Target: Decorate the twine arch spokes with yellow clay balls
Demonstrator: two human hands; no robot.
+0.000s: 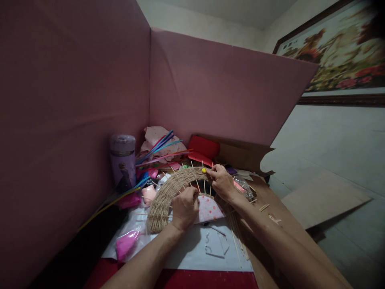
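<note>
A curved, woven twine arch (162, 200) with thin wooden sticks poking from its edges stands on the table. My left hand (185, 205) is closed at the inner edge of the arch, near the sticks; what its fingers hold is hidden. My right hand (223, 182) is at the top right of the arch, fingers bent, with the fingertips at a small yellow lump (203, 170) on the woven band. Below the opening, between my hands, is a white half-round piece with pink dots (209, 209).
A purple cylindrical container (123, 162) stands at left. Coloured pipe cleaners (164, 142), pink packets (128, 244) and a red piece (204, 147) lie around the arch. Loose sticks (237, 237) rest on white paper (186, 257). Pink panels (216, 88) rise behind and at left.
</note>
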